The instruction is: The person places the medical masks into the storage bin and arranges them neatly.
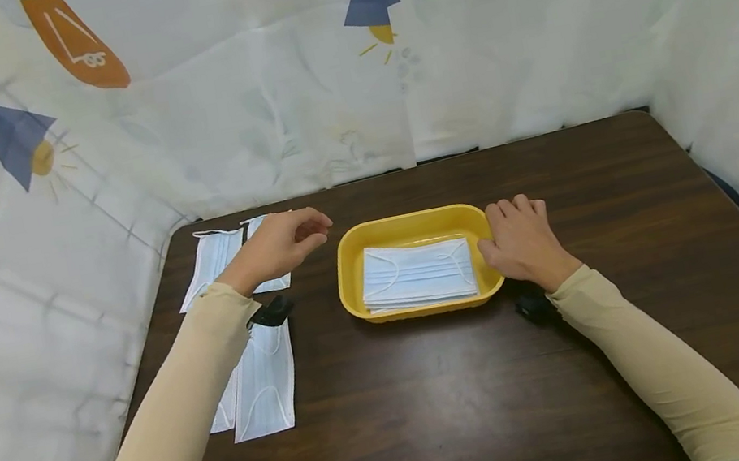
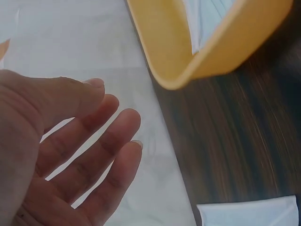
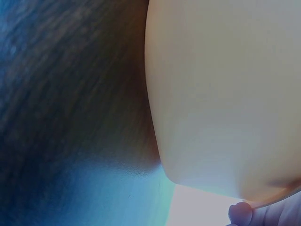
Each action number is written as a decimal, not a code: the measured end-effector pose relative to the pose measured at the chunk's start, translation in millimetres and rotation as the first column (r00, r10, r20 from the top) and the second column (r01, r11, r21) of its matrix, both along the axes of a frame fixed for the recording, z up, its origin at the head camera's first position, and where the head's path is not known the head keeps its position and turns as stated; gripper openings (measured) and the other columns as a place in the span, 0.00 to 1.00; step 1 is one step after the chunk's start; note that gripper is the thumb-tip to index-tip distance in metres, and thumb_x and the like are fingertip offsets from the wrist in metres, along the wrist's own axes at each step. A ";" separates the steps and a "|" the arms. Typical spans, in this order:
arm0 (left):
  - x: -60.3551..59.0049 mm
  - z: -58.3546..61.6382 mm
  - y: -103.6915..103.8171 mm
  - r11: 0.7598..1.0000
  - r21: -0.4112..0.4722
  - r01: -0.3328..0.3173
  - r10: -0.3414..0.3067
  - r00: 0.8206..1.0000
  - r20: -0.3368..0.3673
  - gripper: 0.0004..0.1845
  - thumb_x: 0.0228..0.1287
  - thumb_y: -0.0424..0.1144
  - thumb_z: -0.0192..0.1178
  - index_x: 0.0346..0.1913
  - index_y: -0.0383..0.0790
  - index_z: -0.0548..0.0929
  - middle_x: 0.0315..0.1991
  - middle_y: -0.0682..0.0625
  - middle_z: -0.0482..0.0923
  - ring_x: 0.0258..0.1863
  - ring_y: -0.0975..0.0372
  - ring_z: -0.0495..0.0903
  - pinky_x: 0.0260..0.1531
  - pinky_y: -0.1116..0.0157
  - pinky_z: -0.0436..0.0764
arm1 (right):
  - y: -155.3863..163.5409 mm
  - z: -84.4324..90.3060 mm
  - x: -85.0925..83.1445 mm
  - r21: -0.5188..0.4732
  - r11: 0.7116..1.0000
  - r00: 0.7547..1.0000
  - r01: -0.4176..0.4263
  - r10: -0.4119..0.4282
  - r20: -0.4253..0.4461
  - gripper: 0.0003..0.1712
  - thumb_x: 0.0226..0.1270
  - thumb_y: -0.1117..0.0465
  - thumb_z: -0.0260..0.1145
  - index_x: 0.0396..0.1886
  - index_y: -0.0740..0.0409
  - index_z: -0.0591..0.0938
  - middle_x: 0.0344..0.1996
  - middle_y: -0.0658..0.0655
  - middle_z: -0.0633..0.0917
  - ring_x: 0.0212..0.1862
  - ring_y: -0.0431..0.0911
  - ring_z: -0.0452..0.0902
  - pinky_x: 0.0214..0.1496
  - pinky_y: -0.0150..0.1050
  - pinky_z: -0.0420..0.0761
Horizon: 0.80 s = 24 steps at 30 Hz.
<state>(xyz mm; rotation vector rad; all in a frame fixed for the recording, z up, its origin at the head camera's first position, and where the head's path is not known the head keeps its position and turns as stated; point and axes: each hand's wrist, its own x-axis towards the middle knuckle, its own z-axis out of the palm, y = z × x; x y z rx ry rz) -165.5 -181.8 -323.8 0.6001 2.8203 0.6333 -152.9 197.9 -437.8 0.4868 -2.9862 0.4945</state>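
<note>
A yellow tray (image 1: 351, 287) stands on the dark wooden table, with a neat stack of light blue face masks (image 1: 414, 274) inside. My right hand (image 1: 526, 244) grips the tray's right end, thumb at the rim; the right wrist view shows the tray's outer wall (image 3: 221, 94) close up, with a fingertip (image 3: 241, 214) at its edge. Left of the tray, my left hand (image 1: 282, 242) hovers with fingers loosely bent and nothing between them, also seen in the left wrist view. It partly covers one face mask (image 1: 275, 283) lying on the table.
Another face mask (image 1: 219, 250) lies at the table's back left. Nearer the front, overlapping masks (image 1: 266, 380) lie below my left forearm, which hides part of them. A white patterned curtain (image 1: 318, 108) hangs behind the table and along both sides.
</note>
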 end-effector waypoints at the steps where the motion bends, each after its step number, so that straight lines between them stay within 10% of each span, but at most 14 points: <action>1: 0.9 0.2 -3.8 1.000 -0.001 -0.005 0.005 1.000 -0.005 0.14 0.74 0.38 0.60 0.58 0.40 0.83 0.54 0.43 0.87 0.54 0.51 0.86 0.58 0.50 0.83 | 0.1 0.1 -0.1 0.003 1.000 1.000 0.001 -0.001 0.001 0.17 0.71 0.52 0.51 0.42 0.62 0.75 0.36 0.61 0.77 0.43 0.59 0.63 0.52 0.58 0.60; 24: 39.7 -22.2 -92.0 0.987 -0.034 -0.160 0.159 0.987 -0.009 0.13 0.74 0.36 0.59 0.56 0.36 0.83 0.49 0.40 0.88 0.51 0.47 0.87 0.54 0.47 0.82 | -0.8 1.7 -0.3 0.011 1.000 1.000 -0.001 0.001 0.014 0.16 0.71 0.52 0.51 0.40 0.62 0.74 0.33 0.60 0.75 0.42 0.59 0.63 0.51 0.56 0.59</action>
